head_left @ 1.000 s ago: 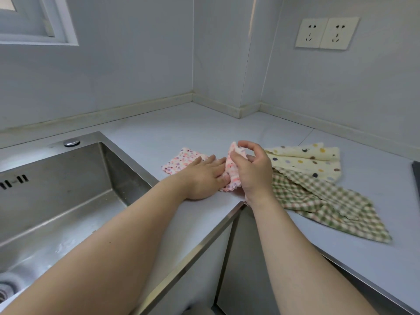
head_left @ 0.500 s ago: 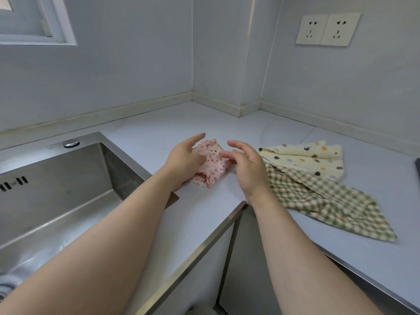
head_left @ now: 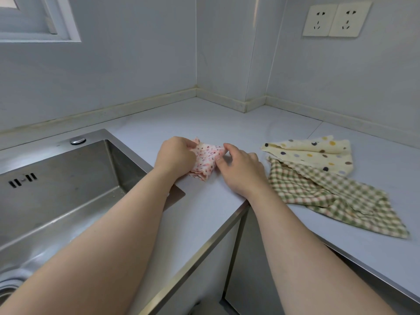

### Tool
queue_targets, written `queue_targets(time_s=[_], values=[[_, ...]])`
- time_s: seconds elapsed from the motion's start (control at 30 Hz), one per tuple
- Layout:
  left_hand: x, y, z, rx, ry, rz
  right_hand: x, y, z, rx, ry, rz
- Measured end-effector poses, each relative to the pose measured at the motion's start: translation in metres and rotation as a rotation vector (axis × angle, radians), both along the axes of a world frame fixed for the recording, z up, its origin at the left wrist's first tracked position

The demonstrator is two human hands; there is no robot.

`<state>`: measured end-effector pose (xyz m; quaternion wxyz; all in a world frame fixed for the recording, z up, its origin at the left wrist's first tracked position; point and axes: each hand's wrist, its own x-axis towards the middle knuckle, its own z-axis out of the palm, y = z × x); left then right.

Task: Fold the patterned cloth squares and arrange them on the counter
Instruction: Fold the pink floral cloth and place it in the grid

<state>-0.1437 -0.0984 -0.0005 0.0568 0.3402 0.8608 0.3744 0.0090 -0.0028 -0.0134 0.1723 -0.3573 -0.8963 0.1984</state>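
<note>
A small pink speckled cloth (head_left: 205,160) lies folded into a thick packet on the grey counter (head_left: 204,123). My left hand (head_left: 176,155) grips its left edge, with fingers curled over the far corner. My right hand (head_left: 238,167) pinches the packet's right edge between thumb and fingertips. To the right, a cream cloth with coloured dots (head_left: 313,153) lies unfolded. A green checked cloth (head_left: 336,196) lies rumpled in front of it, partly overlapping it.
A steel sink (head_left: 68,189) is set into the counter at the left, its rim close to my left wrist. The counter's front edge makes an inner corner below my right wrist. Two wall sockets (head_left: 336,19) sit high at the right.
The pink cloth went from half spread under my left hand to a compact packet. Both hands have closed on its two sides.
</note>
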Motion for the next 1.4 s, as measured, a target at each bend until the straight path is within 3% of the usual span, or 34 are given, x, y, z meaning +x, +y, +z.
queue_targets(time_s=[0.13, 0.33, 0.57, 0.67, 0.9, 1.17, 1.4], values=[[-0.006, 0.003, -0.008, -0.086, 0.049, 0.051, 0.000, 0.000, 0.000, 0.013, -0.014, 0.000], [-0.008, 0.003, -0.009, -0.055, 0.084, 0.061, 0.000, 0.000, 0.000, 0.003, 0.002, 0.014], [0.000, 0.001, 0.007, -0.055, -0.007, 0.004, 0.002, 0.003, -0.001, -0.243, 0.318, -0.070], [-0.001, 0.004, 0.005, -0.080, 0.035, 0.003, 0.003, 0.003, -0.001, -0.237, 0.362, -0.094], [-0.007, 0.005, -0.007, -0.108, 0.172, -0.122, 0.001, 0.005, -0.004, -0.207, 0.359, -0.109], [-0.005, 0.004, 0.004, 0.049, -0.102, -0.020, 0.001, 0.008, -0.006, -0.158, 0.305, -0.103], [-0.007, 0.005, -0.002, -0.061, 0.102, -0.086, -0.002, 0.011, -0.010, -0.151, 0.271, -0.093]])
